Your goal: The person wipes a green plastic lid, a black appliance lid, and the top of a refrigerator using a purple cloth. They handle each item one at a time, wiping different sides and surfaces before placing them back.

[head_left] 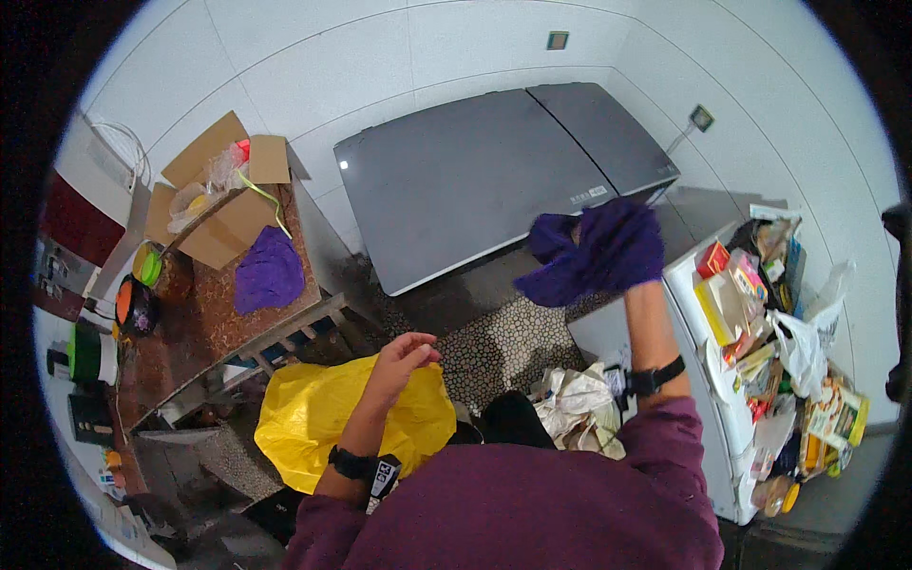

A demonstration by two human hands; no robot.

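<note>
A crumpled purple cloth [613, 246] covers my right hand [581, 235] almost wholly, over the front edge of a large grey-topped appliance [470, 178]. Only a bit of skin shows between its folds, so how the fingers lie is hidden. My left hand [407, 360] is bare and holds nothing, its fingers loosely bent and the thumb apart. It hovers above a yellow plastic bag [335, 406], which lies spread below it. A second purple cloth [271, 274] rests bunched on the brown tabletop [221, 328] to the left.
On the left table stands an open cardboard box [231, 224] with plastic bags inside, beside jars with coloured lids [142, 274]. A white cabinet [702, 370] at right bears piled packages and plastic bags [798, 349]. A pale crumpled bag [578, 406] lies near my legs on the pebble-patterned floor [491, 349].
</note>
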